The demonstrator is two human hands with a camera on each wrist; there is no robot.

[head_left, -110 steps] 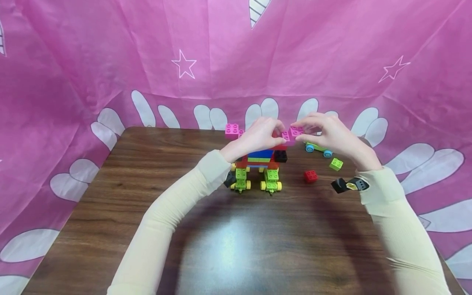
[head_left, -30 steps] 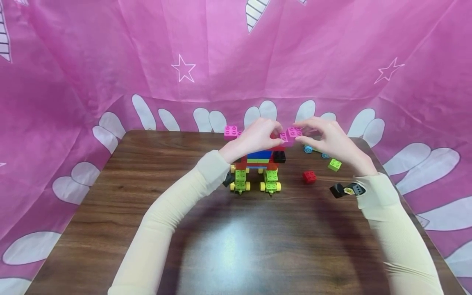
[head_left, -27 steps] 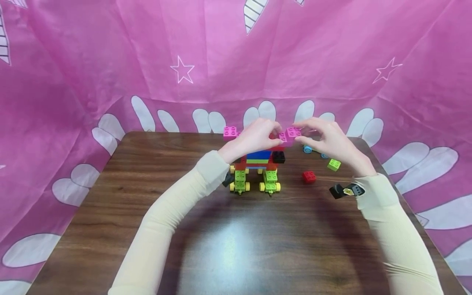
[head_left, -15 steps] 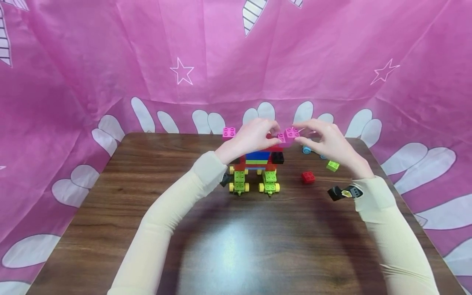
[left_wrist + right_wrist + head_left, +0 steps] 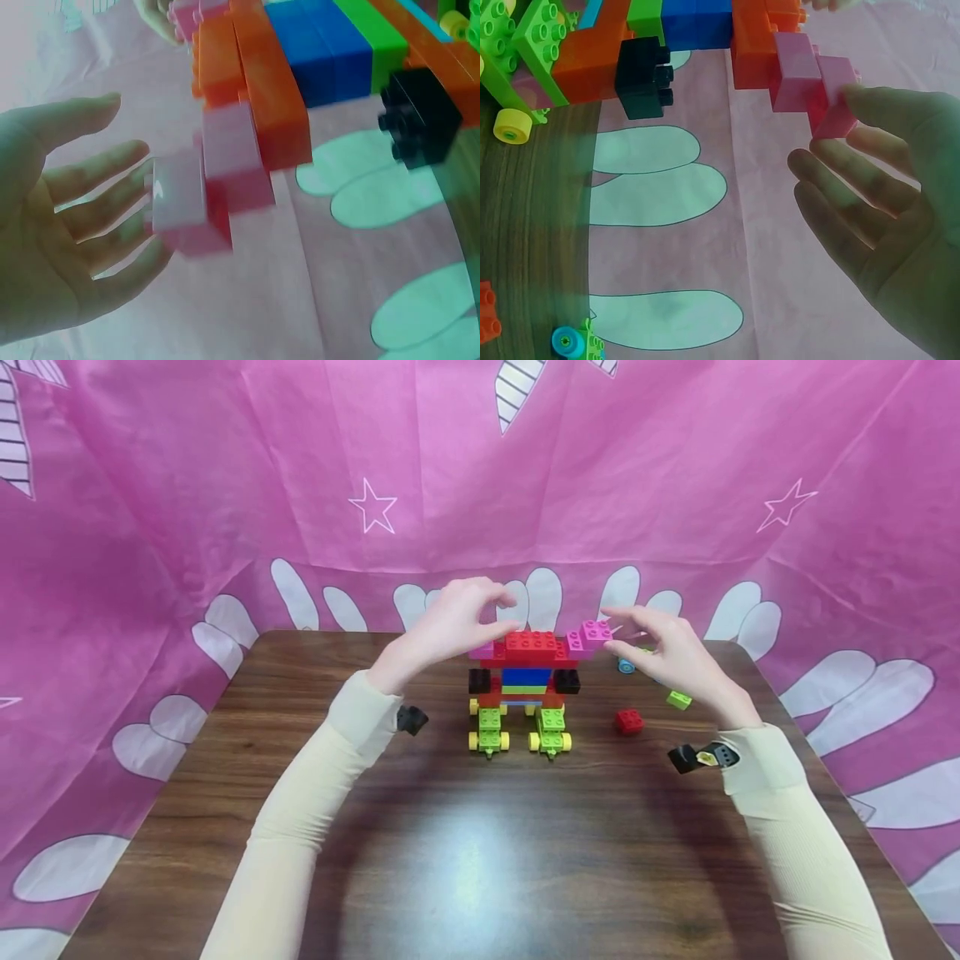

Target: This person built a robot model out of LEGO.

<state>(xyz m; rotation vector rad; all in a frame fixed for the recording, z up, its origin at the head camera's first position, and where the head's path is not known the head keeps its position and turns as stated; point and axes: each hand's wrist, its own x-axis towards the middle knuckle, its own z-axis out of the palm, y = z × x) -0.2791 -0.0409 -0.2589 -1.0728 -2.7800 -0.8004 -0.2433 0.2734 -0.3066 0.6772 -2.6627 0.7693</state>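
Note:
A figure of toy bricks stands on the table, with a red brick (image 5: 531, 646) on top, a blue brick (image 5: 525, 677) in its middle and green wheeled feet (image 5: 489, 731). My right hand (image 5: 667, 643) pinches the outer pink brick (image 5: 596, 632) of the stepped pink arm on the right, between thumb and forefinger. My left hand (image 5: 450, 618) hovers over the figure's left side with loose, spread fingers. Its palm covers most of the left pink arm in the head view. In the left wrist view, the left outer pink brick (image 5: 180, 195) sits beside those fingers, which do not grip it.
On the table (image 5: 405, 860) to the right of the figure lie a loose red brick (image 5: 629, 721) and a lime green brick (image 5: 679, 700). A wheeled piece with blue wheels (image 5: 626, 666) is partly hidden behind my right hand. Pink cloth (image 5: 600, 460) hangs behind the table.
My left hand has come away from the right pink arm and moved left and up, baring the red top brick. My right hand keeps its hold on the pink brick.

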